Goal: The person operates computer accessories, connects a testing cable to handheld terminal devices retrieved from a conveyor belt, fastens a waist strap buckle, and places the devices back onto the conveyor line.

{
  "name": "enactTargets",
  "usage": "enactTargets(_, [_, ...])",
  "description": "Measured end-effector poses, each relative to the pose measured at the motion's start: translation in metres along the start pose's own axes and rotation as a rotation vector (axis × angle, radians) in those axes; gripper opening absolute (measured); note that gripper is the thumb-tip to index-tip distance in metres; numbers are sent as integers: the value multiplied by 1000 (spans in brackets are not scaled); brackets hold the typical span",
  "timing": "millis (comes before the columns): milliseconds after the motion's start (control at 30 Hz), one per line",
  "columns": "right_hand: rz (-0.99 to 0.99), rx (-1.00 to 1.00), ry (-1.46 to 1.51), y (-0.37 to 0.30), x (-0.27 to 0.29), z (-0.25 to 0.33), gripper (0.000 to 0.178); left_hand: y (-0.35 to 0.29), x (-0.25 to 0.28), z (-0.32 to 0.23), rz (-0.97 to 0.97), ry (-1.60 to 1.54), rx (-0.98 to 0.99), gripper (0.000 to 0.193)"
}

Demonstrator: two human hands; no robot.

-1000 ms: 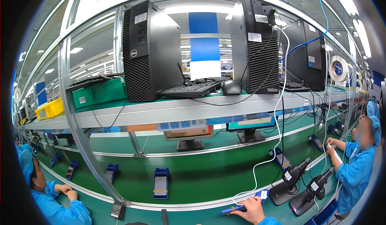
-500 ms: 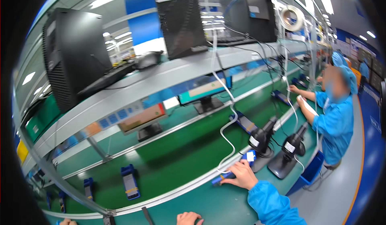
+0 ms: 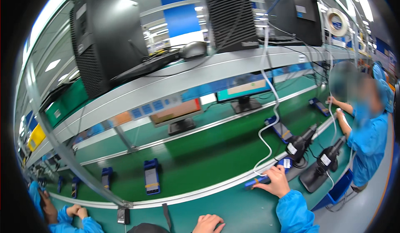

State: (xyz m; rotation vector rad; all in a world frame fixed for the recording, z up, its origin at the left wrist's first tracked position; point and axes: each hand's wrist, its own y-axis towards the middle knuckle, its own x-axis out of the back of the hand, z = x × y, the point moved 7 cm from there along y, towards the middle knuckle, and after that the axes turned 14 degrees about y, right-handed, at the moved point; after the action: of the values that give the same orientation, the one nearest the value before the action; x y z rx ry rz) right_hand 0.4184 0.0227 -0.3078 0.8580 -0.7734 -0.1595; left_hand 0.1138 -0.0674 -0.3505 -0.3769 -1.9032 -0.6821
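My right hand (image 3: 276,182) grips a blue handheld terminal (image 3: 252,184) at the bench's near side, thumb and fingers on either side of it. An orange band runs round the terminal, and a white label shows beyond my fingers. Next to it stand two black scanner guns in cradles, the nearer-left one (image 3: 296,147) and the right one (image 3: 326,164). My left hand (image 3: 208,224) rests low over the green bench at the lower edge, its fingers loosely bent and apart. The lower part of this hand is cut off, and I see nothing in it.
Several blue terminals, one of them (image 3: 152,176) with a dark screen, lie along the green belt (image 3: 183,160). A metal post (image 3: 71,154) and a shelf (image 3: 166,72) with computers cross above. A white cable (image 3: 266,129) hangs down. Co-workers in blue stand left and right; a blue bin (image 3: 339,187) is below.
The view has turned leftward, so the scene sits further right and a co-worker shows at lower left. My right hand stays on the terminal.
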Motion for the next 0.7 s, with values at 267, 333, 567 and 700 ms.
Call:
enactTargets(267, [126,83,136,-5,-41,56,53,-1,0,2,-16,2,5,15])
enactTargets(333, [150,76,176,-7,-50,67,53,-2,1,3,-31,1,18,14])
enactTargets(567, [170,115,212,-17,-68,107,45,-3,20,-2,-206,-14,22,12])
enactTargets(700, [143,101,257,-24,-67,119,56,-3,39,-8,-287,15,-50,22])
